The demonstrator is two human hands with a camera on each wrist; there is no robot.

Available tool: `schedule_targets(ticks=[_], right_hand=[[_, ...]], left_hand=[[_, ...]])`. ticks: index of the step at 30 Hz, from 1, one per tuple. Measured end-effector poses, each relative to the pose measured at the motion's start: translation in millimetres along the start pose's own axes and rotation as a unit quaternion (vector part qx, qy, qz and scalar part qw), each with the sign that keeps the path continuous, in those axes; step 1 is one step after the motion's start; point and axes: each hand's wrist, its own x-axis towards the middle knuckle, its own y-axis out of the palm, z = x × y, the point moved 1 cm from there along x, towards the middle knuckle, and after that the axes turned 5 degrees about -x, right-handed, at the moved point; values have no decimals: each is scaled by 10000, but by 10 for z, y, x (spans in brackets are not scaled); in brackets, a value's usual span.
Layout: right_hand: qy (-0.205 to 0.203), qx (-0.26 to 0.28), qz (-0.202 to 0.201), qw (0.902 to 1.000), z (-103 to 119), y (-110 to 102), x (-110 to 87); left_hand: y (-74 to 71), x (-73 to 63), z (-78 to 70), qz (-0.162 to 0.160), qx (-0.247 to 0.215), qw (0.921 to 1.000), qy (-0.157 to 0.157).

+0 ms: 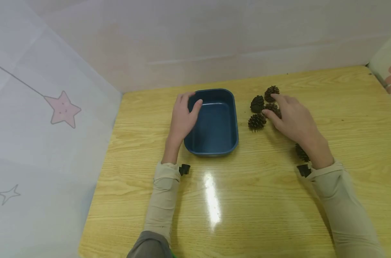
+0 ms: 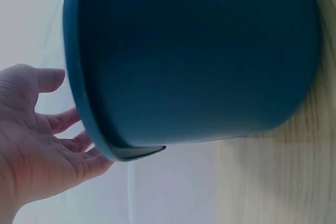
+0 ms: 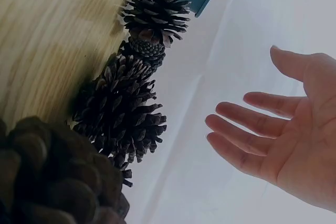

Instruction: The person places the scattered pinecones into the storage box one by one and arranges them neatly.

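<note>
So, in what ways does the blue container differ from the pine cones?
The blue container has smooth walls, while the pine cones have rough scales. The blue container is larger than any of the pine cones. Both are on the wooden table.

We see only part of one pine cone (image 1: pixel 270 106) behind the right fingers (image 1: pixel 282 101) and of a lower cone (image 1: pixel 301 153) behind the wrist (image 1: pixel 319 150). The right wrist view blurs and crops its nearest cone (image 3: pixel 58 174); the left wrist view crops the blue container (image 2: pixel 194 61).
</note>
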Motion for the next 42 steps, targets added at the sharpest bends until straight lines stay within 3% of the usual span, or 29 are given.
schedule_targets(ticks=[4,9,16,32,42], right_hand=[[-5,38,-48,10000,10,12,2],[-108,197,-260,9994,27,43,7],[-117,256,-239,9993,44,97,25],[-319,67,-120,9994,29,240,67],[-245,780,381,9959,80,281,93]], left_hand=[[2,1,45,-112,-472,9987,-136],[-1,8,108,-355,-728,9960,-372],[-7,33,182,-553,-669,9940,-662],[1,61,303,-493,-422,9909,-1182],[17,88,388,-356,-342,9885,-1427]])
